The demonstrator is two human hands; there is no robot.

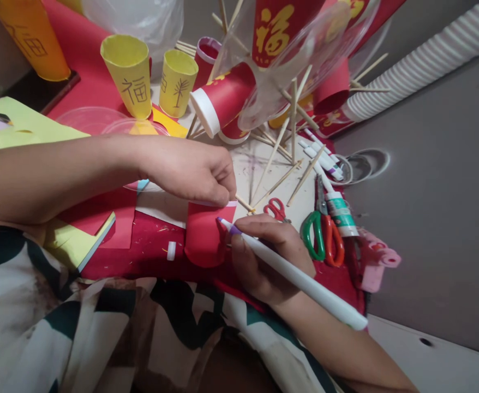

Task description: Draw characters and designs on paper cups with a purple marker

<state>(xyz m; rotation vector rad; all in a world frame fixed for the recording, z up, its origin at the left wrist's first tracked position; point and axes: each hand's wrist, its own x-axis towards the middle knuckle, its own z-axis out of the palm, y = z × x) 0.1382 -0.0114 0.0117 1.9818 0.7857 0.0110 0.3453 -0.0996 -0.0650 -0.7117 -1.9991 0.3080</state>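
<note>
A red paper cup [204, 240] stands near the table's front edge, with a thin white strip along its top. My left hand [194, 170] is closed over that rim from above, its thumb and fingers at the top edge. In my right hand [268, 254] is a white marker pen [305, 281] with a purple collar and tip. The tip points at the upper side of the cup and touches it or is very near; I cannot tell which. A small whitish pen cap [171, 251] lies on the red cloth to the left of the cup.
Yellow paper cups [131, 82] with drawn characters stand behind. Wooden sticks [280, 136] and red printed cups [227, 98] are stacked beyond my hands. Green-and-red-handled scissors [323, 234], a glue tube [341, 213] and a pink glue gun [374, 259] lie right. Yellow and red paper [120, 221] lies left.
</note>
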